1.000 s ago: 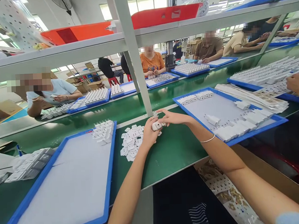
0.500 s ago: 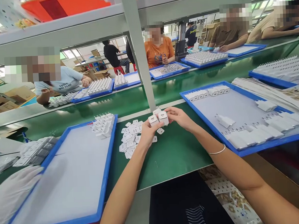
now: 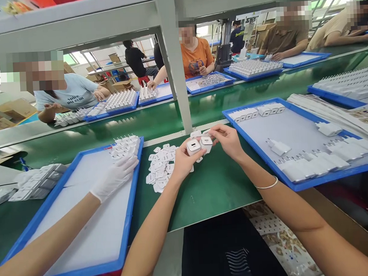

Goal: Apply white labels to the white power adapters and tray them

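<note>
you're pinching white charger (image 3: 193,147) in left hand (image 3: 182,162), right hand (image 3: 228,142) gripping second charger (image 3: 206,142) (light, rigid, slick shells; holding by sides).

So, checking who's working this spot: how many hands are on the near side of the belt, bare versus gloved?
Bare: 2, the left hand and right hand, each holding a white charger
Gloved hand: 1
Total: 3

Sticker pile (image 3: 161,167) between left tray (image 3: 70,273) and right tray (image 3: 257,151); chargers (image 3: 199,144) above.
</note>
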The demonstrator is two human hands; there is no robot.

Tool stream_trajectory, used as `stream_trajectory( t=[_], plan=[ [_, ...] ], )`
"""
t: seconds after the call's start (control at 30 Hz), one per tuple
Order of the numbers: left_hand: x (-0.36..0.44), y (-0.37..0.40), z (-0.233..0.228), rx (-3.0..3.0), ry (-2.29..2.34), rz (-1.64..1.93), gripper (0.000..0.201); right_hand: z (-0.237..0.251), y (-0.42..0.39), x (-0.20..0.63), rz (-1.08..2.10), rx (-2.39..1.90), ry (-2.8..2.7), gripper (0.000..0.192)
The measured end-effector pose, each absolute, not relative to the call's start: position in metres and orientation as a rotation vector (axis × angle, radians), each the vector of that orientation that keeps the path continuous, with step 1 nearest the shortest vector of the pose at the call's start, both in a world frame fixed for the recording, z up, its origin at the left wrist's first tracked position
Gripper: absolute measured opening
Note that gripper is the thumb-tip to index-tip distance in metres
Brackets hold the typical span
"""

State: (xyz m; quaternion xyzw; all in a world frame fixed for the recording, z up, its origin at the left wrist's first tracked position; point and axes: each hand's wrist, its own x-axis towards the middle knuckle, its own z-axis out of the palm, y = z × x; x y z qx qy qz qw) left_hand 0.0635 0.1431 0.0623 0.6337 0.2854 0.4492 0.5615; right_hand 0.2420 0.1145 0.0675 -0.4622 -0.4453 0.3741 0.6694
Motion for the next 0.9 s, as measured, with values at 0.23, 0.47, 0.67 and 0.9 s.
stream_trajectory(
  t=[0.23, 0.47, 0.67, 0.9],
  plan=[
    [0.063, 0.134, 0.066, 1.803, 0.613, 1.385, 0.039, 0.077, 0.109, 0.248, 1.114, -0.904, -0.95, 0.037],
    [0.062, 0.125, 0.07, 2.173, 0.531, 1.501, 0.043, 0.085, 0.097, 0.231, 1.296, -0.767, -0.925, 0.042],
    [0.06, 0.129, 0.077, 2.131, 0.477, 1.59, 0.035, 0.092, 0.088, 0.235, 1.061, -0.754, -1.01, 0.028],
    [0.056, 0.127, 0.083, 2.17, 0.477, 1.637, 0.036, 0.1, 0.073, 0.228, 0.784, -0.779, -1.175, 0.01]
  ],
)
